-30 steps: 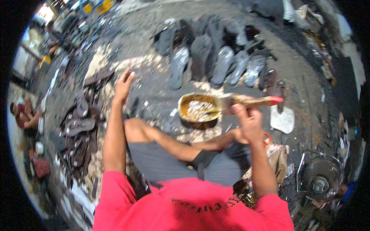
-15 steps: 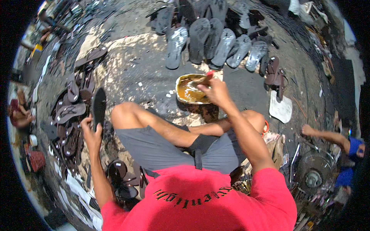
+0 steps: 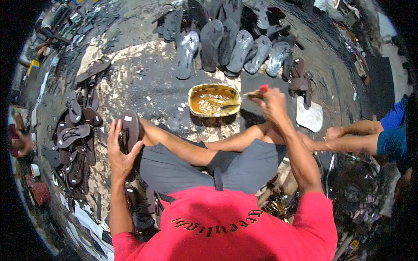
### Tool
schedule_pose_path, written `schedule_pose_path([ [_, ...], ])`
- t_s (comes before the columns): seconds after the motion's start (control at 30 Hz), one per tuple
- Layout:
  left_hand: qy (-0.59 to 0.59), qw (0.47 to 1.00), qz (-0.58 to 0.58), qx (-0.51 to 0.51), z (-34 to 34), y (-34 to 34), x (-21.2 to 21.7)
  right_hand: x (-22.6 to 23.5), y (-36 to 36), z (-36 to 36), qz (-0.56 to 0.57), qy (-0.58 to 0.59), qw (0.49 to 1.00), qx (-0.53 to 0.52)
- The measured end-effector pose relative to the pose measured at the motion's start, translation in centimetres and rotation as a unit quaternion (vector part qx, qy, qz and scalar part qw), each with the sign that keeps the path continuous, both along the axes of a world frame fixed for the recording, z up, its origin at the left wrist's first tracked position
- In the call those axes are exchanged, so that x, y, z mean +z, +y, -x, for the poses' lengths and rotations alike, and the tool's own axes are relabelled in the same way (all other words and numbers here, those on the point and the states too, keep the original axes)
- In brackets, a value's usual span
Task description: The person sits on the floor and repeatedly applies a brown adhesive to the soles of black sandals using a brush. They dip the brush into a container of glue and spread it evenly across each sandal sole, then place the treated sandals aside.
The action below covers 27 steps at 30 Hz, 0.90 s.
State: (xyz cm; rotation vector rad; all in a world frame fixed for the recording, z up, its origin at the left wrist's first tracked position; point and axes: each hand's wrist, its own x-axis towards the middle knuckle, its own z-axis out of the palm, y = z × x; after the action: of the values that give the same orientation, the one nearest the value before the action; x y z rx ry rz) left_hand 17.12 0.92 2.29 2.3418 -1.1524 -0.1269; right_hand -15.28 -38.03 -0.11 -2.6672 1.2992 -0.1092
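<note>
My left hand (image 3: 121, 150) is closed around a dark brown flip-flop (image 3: 129, 119) with a small white label on its footbed. The sole stands tilted up beside my left knee, straps toward my palm. In my right hand (image 3: 275, 105) is a brush (image 3: 249, 94) with a red-tipped handle, its working end pointing left, just past the tub's right rim. An oval tub (image 3: 191, 108) of shiny amber-brown liquid sits on the floor in front of my crossed legs. My fingers partly hide the brush handle.
Dark soles (image 3: 212, 43), some glossy, stand in a cluster at the far side. Finished-looking brown flip-flops (image 3: 74, 135) pile up at left. A white pad (image 3: 309, 114) lies at right, near another person's bare legs (image 3: 348, 143). Small white labels (image 3: 180, 108) dot the floor.
My right hand has moved right, taking the brush out of the tub. The flip-flop in my left hand has come closer to my knee and turned its labelled footbed into view. Another person's legs have come closer.
</note>
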Motion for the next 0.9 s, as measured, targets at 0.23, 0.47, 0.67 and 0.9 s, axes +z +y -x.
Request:
schedule_pose_path([
  [0.23, 0.634, 0.688, 0.343, 0.081, 7.0, -6.5, 2.0, 7.3, 13.4, -8.8, -0.401, -0.536, 0.742, -0.038],
  [0.47, 0.764, 0.482, 0.408, -0.135, 12.9, -8.1, -0.3, 3.9, 16.9, -12.8, -0.181, -0.502, 0.832, 0.15],
  [0.67, 0.763, 0.458, 0.446, -0.092, 11.1, -9.3, -0.9, 5.8, 17.5, -10.7, -0.327, -0.455, 0.802, 0.205],
  [0.9, 0.792, 0.446, 0.412, -0.064, 13.6, -7.8, -2.8, -1.9, 10.5, -11.0, -0.204, -0.47, 0.846, 0.146],
])
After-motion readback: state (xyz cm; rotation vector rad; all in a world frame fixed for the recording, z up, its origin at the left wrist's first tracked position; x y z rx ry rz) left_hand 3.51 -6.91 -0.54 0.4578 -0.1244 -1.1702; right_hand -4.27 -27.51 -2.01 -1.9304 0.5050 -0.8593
